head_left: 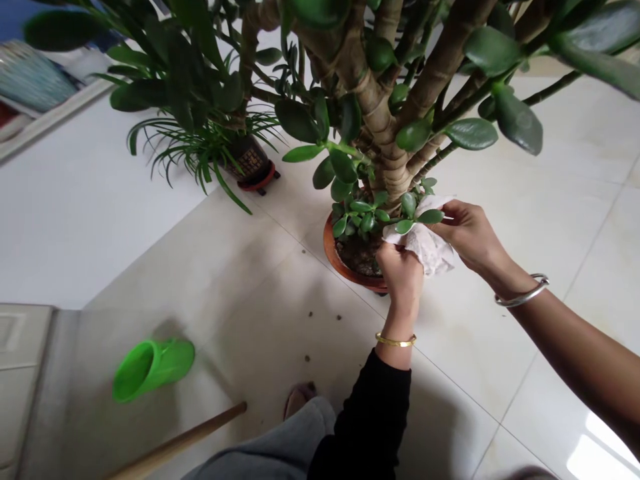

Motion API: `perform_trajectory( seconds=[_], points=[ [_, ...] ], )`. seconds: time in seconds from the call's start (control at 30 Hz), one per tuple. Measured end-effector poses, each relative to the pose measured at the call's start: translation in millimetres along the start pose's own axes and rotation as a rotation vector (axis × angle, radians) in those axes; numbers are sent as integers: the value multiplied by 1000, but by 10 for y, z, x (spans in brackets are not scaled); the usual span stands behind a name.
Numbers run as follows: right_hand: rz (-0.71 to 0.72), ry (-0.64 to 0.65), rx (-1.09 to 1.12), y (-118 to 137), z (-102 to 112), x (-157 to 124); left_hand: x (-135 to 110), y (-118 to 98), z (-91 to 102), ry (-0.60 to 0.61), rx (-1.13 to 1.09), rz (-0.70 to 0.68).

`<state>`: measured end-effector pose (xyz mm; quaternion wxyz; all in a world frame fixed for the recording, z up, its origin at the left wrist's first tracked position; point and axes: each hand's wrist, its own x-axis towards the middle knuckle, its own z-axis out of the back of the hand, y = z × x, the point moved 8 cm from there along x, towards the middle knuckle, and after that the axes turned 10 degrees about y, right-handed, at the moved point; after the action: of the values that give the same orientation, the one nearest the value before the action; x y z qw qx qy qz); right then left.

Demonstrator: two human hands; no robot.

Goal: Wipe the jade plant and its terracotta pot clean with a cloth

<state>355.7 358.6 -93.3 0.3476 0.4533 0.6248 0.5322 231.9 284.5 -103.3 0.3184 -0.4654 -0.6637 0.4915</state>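
In the head view, a crumpled white tissue (425, 243) is held between two hands, low and right of centre in the frame, just above the rim of an orange terracotta pot (331, 248). The left hand (399, 277), circled at the wrist by a gold bangle (395, 340) and entering from the bottom edge in a black sleeve (373, 413), is closed on the tissue's lower left part, with its fingers curled and pressed together, their tips partly hidden by the folds. The right hand (470, 233), with a silver bangle (523, 291), is extended from the right edge, and its fingers are pressed together, pinching the tissue's upper edge close against a fleshy leaf (430, 216) of the jade plant (387, 133). The tissue's long axis is laid roughly level, from the left hand to the right fingertips, and the leaf is seen directly above it, nearer the right hand. A second potted plant (247, 157) on a red stand (257, 180) is seen at upper left, while a green plastic scoop (153, 369) and a wooden handle (180, 443) lie at lower left on the tiled floor (280, 307).
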Motion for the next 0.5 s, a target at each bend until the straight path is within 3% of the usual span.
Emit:
perform_trajectory(
  seconds=[0.13,0.37,0.5],
  points=[
    [-23,11,-40,-22,81,4,-21,-3,-23,40,-54,10],
    [-9,55,-30,92,104,7,-94,-23,-81,178,-189,149],
    [-38,55,-40,56,122,8,-107,2,-31,160,-142,127]
  ],
)
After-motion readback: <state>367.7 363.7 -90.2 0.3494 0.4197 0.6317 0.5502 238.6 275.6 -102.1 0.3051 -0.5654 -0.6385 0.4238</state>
